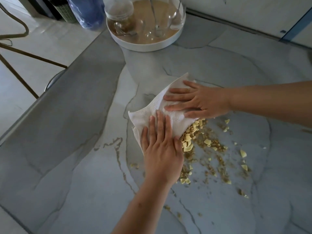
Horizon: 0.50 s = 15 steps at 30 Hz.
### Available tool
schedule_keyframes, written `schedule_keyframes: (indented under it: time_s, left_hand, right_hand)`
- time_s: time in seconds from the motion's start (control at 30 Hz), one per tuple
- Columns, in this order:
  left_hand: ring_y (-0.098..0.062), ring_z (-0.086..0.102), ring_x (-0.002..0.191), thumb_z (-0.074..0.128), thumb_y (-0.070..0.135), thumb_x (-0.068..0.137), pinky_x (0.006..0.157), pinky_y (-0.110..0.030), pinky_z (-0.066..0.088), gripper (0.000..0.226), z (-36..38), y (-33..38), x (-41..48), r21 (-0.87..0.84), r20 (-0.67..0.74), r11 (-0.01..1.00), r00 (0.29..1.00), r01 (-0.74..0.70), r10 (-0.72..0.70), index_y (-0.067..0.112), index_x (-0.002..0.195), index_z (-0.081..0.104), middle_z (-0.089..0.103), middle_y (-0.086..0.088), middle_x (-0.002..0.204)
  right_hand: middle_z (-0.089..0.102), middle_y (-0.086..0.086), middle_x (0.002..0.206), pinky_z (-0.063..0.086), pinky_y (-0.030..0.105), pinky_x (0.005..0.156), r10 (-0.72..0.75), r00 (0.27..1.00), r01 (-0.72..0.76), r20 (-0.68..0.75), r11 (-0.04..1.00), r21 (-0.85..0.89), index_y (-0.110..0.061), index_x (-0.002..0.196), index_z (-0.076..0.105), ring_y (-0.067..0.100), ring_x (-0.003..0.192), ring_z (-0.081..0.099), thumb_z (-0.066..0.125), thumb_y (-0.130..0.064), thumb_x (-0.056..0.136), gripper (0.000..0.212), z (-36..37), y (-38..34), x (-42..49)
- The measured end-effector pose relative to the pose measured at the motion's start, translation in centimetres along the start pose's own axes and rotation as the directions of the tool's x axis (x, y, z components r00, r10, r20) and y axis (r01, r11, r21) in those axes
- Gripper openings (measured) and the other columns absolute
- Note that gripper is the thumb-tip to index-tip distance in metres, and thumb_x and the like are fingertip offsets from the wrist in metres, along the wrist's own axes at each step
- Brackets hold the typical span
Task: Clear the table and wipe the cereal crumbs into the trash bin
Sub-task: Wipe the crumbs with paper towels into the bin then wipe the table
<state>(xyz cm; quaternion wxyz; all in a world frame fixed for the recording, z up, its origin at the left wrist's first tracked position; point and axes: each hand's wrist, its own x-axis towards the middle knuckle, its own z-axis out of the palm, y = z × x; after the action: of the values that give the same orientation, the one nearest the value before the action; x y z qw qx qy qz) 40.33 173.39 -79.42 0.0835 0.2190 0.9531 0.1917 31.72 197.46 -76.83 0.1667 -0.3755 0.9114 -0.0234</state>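
Note:
A white paper towel (pixel 152 105) lies folded on the marble table (pixel 76 166). My left hand (pixel 162 149) presses flat on its near corner with straight fingers. My right hand (pixel 199 102) presses flat on its far side, fingers spread and pointing left. Yellow cereal crumbs (pixel 206 146) are heaped against the towel's right edge and scattered to the right and toward me. No trash bin is in view.
A round white tray (pixel 146 45) with glass jars and spoons stands at the back of the table. A blue plastic bag (pixel 86 12) sits on the floor behind. Thin chair legs (pixel 25 54) stand left of the table's edge.

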Motion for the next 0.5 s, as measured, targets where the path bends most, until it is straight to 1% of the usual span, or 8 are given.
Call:
schedule_keyframes:
  time_s: [0.1,0.23,0.4,0.5]
  left_hand:
    - [-0.011,-0.023,0.148,0.007,0.040,0.099,0.122,-0.040,-0.008,0.061,0.1,0.7,-0.2,-0.006,0.036,0.997,0.996,-0.078,0.078,0.022,0.156,-0.004,-0.016,0.003,0.163]
    - [-0.015,-0.016,0.150,0.011,0.039,0.100,0.122,-0.042,-0.006,0.060,0.0,1.1,-0.4,0.014,0.072,0.978,0.976,-0.208,0.206,0.020,0.157,0.004,-0.009,0.001,0.165]
    - [-0.015,-0.013,0.151,0.010,0.041,0.099,0.122,-0.043,-0.001,0.060,-0.2,0.0,-0.2,0.030,0.168,0.926,0.915,-0.377,0.367,0.022,0.157,0.008,-0.005,0.002,0.165]
    - [-0.014,-0.014,0.151,0.007,0.042,0.099,0.122,-0.039,-0.006,0.060,-0.5,-0.4,-0.1,0.040,0.220,0.890,0.873,-0.453,0.435,0.024,0.156,0.007,-0.004,0.003,0.164]
  right_hand:
    - [-0.011,-0.015,0.162,-0.005,0.059,0.118,0.050,0.999,-0.051,0.013,0.999,0.017,-0.041,0.153,0.002,0.013,0.149,-0.017,0.020,-0.047,0.103,0.054,0.6,-0.3,-2.5]
    - [-0.009,-0.013,0.163,-0.001,0.058,0.118,0.166,0.986,-0.166,-0.002,0.985,0.048,-0.039,0.154,0.004,0.014,0.150,-0.012,0.018,-0.048,0.102,0.054,2.0,-1.8,-6.0]
    - [-0.008,-0.014,0.162,-0.002,0.054,0.119,0.324,0.946,-0.321,-0.011,0.941,0.105,-0.043,0.153,0.001,0.014,0.150,-0.010,0.012,-0.051,0.101,0.053,3.8,-5.1,-9.0]
    - [-0.010,-0.015,0.162,-0.005,0.051,0.119,0.406,0.913,-0.400,-0.019,0.906,0.139,-0.046,0.151,-0.003,0.013,0.150,-0.012,0.007,-0.054,0.101,0.052,5.0,-7.3,-10.2]
